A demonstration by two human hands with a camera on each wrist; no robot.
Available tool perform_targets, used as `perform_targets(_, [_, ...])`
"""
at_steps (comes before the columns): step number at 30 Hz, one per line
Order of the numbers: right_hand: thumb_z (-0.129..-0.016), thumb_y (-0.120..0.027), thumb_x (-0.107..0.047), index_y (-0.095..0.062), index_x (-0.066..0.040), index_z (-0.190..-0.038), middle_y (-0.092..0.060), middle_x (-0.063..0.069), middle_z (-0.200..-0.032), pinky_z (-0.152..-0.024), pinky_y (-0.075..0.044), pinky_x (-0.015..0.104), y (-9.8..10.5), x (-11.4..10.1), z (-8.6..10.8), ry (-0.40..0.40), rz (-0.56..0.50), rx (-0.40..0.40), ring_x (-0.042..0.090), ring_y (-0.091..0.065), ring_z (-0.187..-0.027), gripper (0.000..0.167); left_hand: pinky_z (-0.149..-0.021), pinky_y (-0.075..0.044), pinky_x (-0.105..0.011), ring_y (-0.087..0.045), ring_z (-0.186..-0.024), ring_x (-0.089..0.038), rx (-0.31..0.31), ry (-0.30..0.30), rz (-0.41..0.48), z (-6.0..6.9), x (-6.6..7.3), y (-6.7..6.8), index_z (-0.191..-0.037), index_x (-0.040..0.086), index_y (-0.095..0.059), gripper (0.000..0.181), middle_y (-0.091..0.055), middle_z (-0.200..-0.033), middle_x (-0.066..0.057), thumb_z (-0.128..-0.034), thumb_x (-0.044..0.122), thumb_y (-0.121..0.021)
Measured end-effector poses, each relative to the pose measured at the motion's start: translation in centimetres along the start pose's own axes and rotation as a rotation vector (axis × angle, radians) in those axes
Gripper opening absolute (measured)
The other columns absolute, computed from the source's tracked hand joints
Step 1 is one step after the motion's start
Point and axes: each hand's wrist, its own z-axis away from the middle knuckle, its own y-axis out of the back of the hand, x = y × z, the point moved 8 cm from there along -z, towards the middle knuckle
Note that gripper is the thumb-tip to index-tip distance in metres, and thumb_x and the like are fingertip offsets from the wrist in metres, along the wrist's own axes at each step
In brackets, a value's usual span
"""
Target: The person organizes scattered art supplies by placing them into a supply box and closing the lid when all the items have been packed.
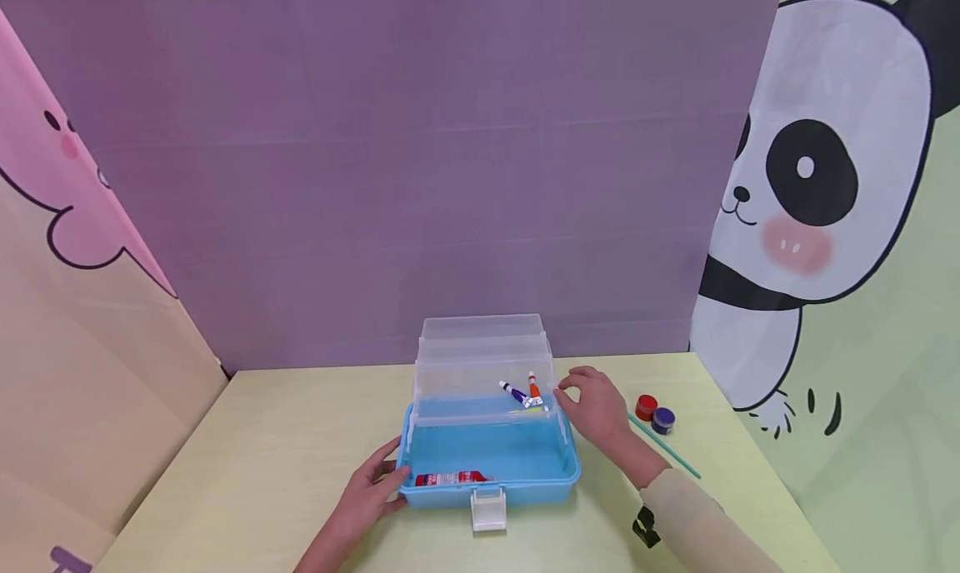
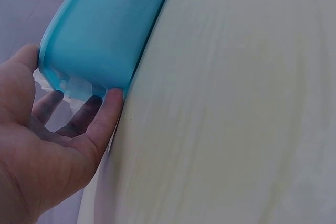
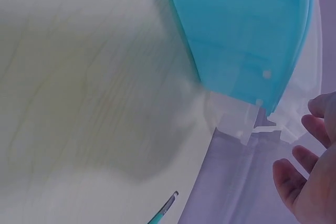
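Observation:
A light blue storage box (image 1: 487, 494) stands with its clear lid (image 1: 482, 327) raised and a clear tray (image 1: 450, 381) swung up. My left hand (image 1: 365, 491) holds the box's left front corner, thumb at the rim and fingers against the side, as the left wrist view (image 2: 58, 140) also shows. Small purple (image 1: 514, 392) and orange (image 1: 534, 385) paint tubes lie in the tray, beside something yellow. My right hand (image 1: 597, 406) is at the tray's right edge, fingers loosely bent; in the right wrist view the hand (image 3: 315, 171) shows nothing between its fingers.
A red and white tube (image 1: 450, 478) lies inside the box base. To the right on the table are a red jar (image 1: 646, 406), a purple jar (image 1: 663, 421) and a teal paintbrush (image 1: 667, 448). A white latch (image 1: 489, 510) hangs down at the box front.

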Motion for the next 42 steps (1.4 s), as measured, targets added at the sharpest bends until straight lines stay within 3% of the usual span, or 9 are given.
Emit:
perform_targets(8, [-0.089, -0.070, -0.024, -0.075, -0.011, -0.094, -0.064, 0.013, -0.117, -0.081, -0.056, 0.046, 0.3, 1.5, 0.2, -0.010, 0.000, 0.003, 0.033, -0.059, -0.109, 0.016, -0.079, -0.057, -0.047, -0.059, -0.105, -0.031, 0.003, 0.002, 0.003, 0.0, -0.1, 0.1, -0.151, 0.012, -0.035, 0.064, -0.049, -0.128, -0.022, -0.0964, 0.030, -0.062])
perform_targets(17, [-0.087, -0.071, -0.024, -0.075, -0.012, -0.090, -0.066, 0.011, -0.112, -0.069, -0.058, 0.041, 1.6, 2.9, 0.2, 0.000, -0.013, 0.048, 0.031, -0.062, -0.103, 0.013, -0.079, -0.056, -0.048, -0.060, -0.104, -0.030, 0.000, -0.005, 0.020, -0.2, -0.1, 0.1, -0.151, 0.013, -0.035, 0.064, -0.050, -0.127, -0.022, -0.0960, 0.030, -0.063])
perform_targets(24, [-0.088, -0.069, -0.024, -0.074, -0.011, -0.095, -0.067, 0.010, -0.110, -0.063, -0.055, 0.038, 2.2, 4.0, 0.4, -0.027, -0.018, 0.028, 0.027, -0.065, -0.083, 0.016, -0.080, -0.056, -0.047, -0.059, -0.105, -0.030, -0.005, -0.007, 0.015, -0.3, 0.1, 0.0, -0.151, 0.014, -0.035, 0.064, -0.050, -0.127, -0.021, -0.0960, 0.031, -0.063])
perform_targets(36, [-0.087, -0.069, -0.021, -0.073, -0.006, -0.096, -0.067, 0.014, -0.107, -0.075, -0.055, 0.047, 2.7, 5.8, 1.1, -0.055, -0.027, 0.038, 0.034, -0.063, -0.097, 0.018, -0.080, -0.056, -0.048, -0.059, -0.104, -0.030, 0.001, -0.013, 0.032, -0.2, 0.2, 0.0, -0.150, 0.012, -0.037, 0.061, -0.051, -0.125, -0.022, -0.0962, 0.028, -0.063])
perform_targets(42, [-0.087, -0.068, -0.021, -0.073, -0.006, -0.097, -0.065, 0.015, -0.110, -0.062, -0.053, 0.041, 2.9, 7.0, 1.4, -0.086, -0.023, 0.011, 0.032, -0.064, -0.088, 0.019, -0.079, -0.057, -0.047, -0.059, -0.103, -0.030, 0.008, 0.000, 0.031, -0.1, 0.0, 0.0, -0.150, 0.012, -0.037, 0.062, -0.050, -0.125, -0.022, -0.0963, 0.028, -0.063])
